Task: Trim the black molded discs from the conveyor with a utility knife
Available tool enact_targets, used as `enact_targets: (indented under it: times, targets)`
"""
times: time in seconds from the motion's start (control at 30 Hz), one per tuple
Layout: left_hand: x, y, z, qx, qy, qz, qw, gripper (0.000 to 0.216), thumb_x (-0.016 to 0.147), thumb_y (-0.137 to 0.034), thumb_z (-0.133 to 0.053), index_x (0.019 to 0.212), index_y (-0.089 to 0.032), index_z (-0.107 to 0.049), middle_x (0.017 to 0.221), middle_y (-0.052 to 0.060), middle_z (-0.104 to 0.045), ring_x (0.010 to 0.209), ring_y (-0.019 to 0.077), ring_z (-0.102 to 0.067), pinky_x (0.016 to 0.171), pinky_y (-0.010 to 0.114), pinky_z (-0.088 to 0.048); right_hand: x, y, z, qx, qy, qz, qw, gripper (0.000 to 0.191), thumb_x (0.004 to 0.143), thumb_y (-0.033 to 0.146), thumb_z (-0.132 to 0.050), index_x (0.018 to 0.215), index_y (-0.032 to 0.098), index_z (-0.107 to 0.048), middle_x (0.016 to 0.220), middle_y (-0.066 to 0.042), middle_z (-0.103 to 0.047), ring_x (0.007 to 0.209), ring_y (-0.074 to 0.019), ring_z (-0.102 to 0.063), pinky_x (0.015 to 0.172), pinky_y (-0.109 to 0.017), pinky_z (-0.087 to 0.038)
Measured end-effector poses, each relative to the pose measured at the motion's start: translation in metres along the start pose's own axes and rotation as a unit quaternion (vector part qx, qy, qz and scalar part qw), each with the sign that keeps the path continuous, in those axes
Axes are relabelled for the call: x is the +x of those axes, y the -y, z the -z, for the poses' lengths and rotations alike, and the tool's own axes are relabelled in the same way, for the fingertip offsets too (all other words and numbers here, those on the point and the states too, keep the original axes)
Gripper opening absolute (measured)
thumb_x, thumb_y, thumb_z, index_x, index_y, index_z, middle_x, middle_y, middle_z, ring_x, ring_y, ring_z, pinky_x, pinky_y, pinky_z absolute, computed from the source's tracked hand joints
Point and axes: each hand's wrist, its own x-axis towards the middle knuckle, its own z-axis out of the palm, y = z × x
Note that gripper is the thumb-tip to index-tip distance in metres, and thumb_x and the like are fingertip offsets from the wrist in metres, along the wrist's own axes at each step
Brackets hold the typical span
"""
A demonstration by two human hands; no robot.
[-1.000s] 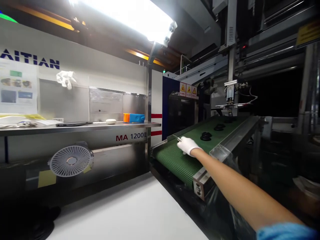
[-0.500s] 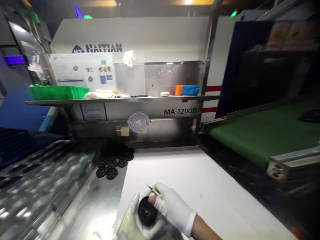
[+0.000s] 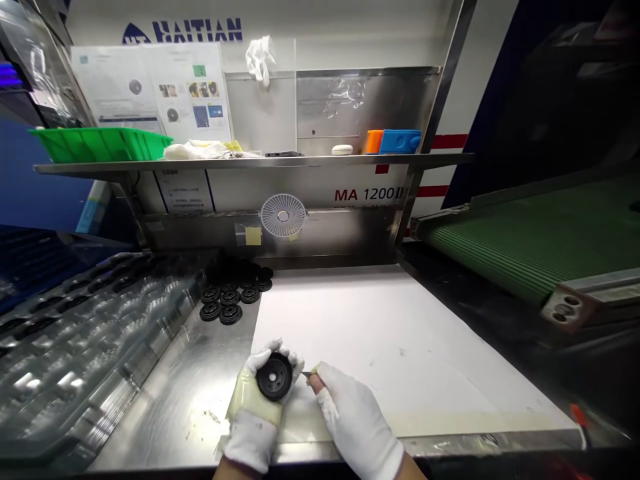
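Note:
My left hand (image 3: pixel 256 400), in a white glove with a yellowish covering, is closed around the rim of a round black plastic wheel (image 3: pixel 275 377). A pale hole shows at the wheel's centre. My right hand (image 3: pixel 350 413), also gloved in white with a bare fingertip showing, grips a small pointed blade (image 3: pixel 307 374). Its handle is hidden inside the fingers. The blade points left toward the wheel's right side, close to my left fingertips; whether it touches anything I cannot tell. Both hands are above the front edge of the white sheet (image 3: pixel 370 327).
Several black wheels (image 3: pixel 231 315) lie stacked at the back left. Clear plastic trays (image 3: pixel 100 347) stand on the left. A shelf (image 3: pixel 310 160) crosses the back, carrying a green bin (image 3: pixel 103 145); a small fan (image 3: pixel 283 215) is below. On the right is a green conveyor belt (image 3: pixel 520 233).
The wheel in my left hand has turned to face me more and moved up and left. My right hand with the blade has drawn away from its face. The head view has tilted down.

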Motion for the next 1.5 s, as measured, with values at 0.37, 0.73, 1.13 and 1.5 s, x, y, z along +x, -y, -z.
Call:
enact_targets:
  times: [0.37, 0.73, 1.13, 1.5]
  targets:
    - [-0.003, 0.016, -0.007, -0.031, 0.08, -0.018, 0.996, 0.004, 0.075, -0.016, -0.058, 0.073, -0.013, -0.06, 0.069, 0.003, -0.056, 0.066, 0.0134, -0.056, 0.073, 0.031, -0.051, 0.0, 0.007, -0.008, -0.063, -0.003, 0.013, 0.998, 0.029, 0.092, 0.034, -0.03, 0.082, 0.025, -0.056, 0.075, 0.0, -0.066, 0.065, -0.0156, -0.059, 0.055, -0.025, -0.032]
    - [0.007, 0.018, -0.005, -0.004, 0.056, -0.032, 0.998, 0.013, 0.072, -0.015, -0.06, 0.084, -0.014, -0.062, 0.081, 0.007, -0.061, 0.078, 0.0194, -0.06, 0.075, 0.038, -0.051, -0.01, 0.011, -0.024, -0.043, -0.009, -0.011, 0.999, 0.022, 0.091, 0.031, -0.033, 0.083, 0.025, -0.053, 0.074, 0.002, -0.064, 0.065, -0.0155, -0.058, 0.055, -0.026, -0.028]
    - [0.004, 0.017, -0.004, 0.002, 0.05, -0.046, 0.998, 0.01, 0.066, -0.01, -0.062, 0.075, -0.014, -0.059, 0.066, 0.002, -0.055, 0.062, 0.0124, -0.056, 0.062, 0.026, -0.05, -0.01, 0.009, -0.021, -0.082, -0.034, 0.007, 0.996, 0.026, 0.092, 0.032, -0.031, 0.082, 0.025, -0.054, 0.072, 0.003, -0.063, 0.06, -0.0132, -0.054, 0.053, -0.025, -0.026]
    - [0.002, 0.011, -0.001, 0.027, 0.061, 0.003, 0.998, 0.033, 0.069, -0.014, -0.054, 0.102, -0.014, -0.058, 0.079, 0.009, -0.061, 0.072, 0.0211, -0.06, 0.066, 0.037, -0.05, -0.008, 0.007, -0.016, -0.066, -0.038, 0.013, 0.997, 0.022, 0.091, 0.03, -0.035, 0.082, 0.024, -0.054, 0.072, 0.002, -0.064, 0.065, -0.0141, -0.057, 0.056, -0.026, -0.028]
